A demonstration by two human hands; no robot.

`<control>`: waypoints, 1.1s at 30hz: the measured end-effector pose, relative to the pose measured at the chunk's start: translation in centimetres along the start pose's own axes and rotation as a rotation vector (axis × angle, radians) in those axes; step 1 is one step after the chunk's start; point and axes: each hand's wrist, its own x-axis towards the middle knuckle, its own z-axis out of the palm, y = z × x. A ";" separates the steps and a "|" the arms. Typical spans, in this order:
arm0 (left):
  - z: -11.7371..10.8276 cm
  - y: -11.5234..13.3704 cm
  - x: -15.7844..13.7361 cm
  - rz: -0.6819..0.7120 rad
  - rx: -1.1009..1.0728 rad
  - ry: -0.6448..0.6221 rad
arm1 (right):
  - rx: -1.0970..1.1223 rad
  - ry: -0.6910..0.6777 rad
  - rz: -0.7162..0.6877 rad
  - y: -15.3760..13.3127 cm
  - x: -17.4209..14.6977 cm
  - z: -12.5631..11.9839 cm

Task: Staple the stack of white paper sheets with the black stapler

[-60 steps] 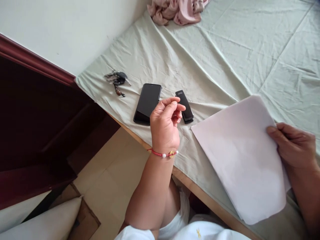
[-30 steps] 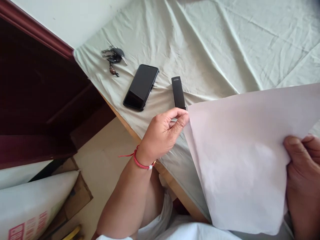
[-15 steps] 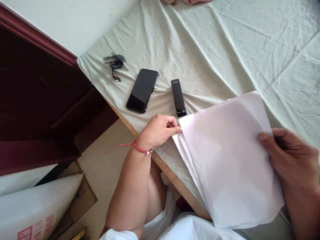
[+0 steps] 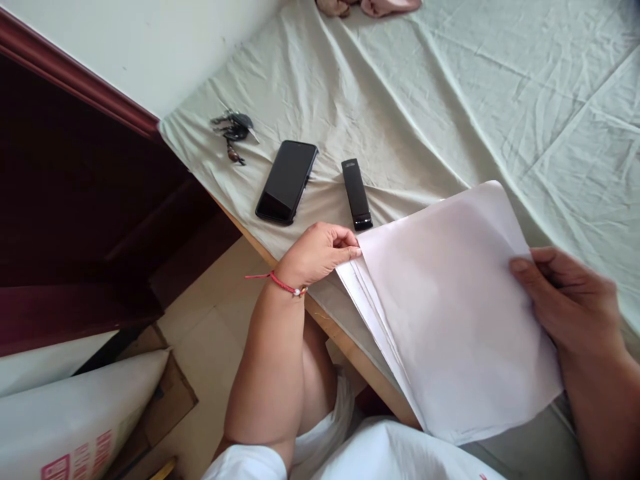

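While the head view is looking down over the near edge of the bed (image 4: 450, 100), the left hand (image 4: 320, 253) is pinching the left corner of a stack of white paper sheets (image 4: 450, 313), its fingers (image 4: 347, 252) narrowed onto the corner where several sheet edges are fanning apart. The right hand (image 4: 570, 303) is gripping the stack's right edge, thumb lying on top and the other fingers curling behind, so the sheets are hanging partly over the bed's near edge and partly above the green bedsheet. Just beyond the left hand a black stapler (image 4: 357, 194) is lying near the bed's near-left edge, apart from the paper's corner, with a dark phone (image 4: 287, 181) beside it and a bunch of keys (image 4: 233, 130) toward the left corner; a pink cloth (image 4: 370, 7) is sitting at the far edge. By the look of it, the hands are squaring up the loose sheets, and the corner is not yet flush. The next move would be calling for the left fingers to be tapping or sliding the fanned edges level while the right hand is keeping its hold steady.
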 end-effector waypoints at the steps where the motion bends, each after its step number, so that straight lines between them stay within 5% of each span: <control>1: 0.0 0.0 0.0 0.003 -0.006 0.008 | 0.016 -0.007 0.012 -0.2 0.0 0.1; 7: -0.7 0.3 -0.3 -0.025 -0.037 -0.124 | 0.067 -0.007 0.025 -1.7 -0.4 0.6; 19: -1.0 -0.2 -0.2 0.070 -0.008 0.032 | 0.121 0.001 0.039 -0.5 0.0 0.2; 27: -0.1 -0.1 0.2 -0.008 -0.202 0.055 | 0.106 -0.022 0.049 -0.3 -0.1 0.0; 33: 0.4 0.0 0.5 0.100 -0.081 -0.045 | 0.116 -0.036 -0.005 0.1 0.0 0.0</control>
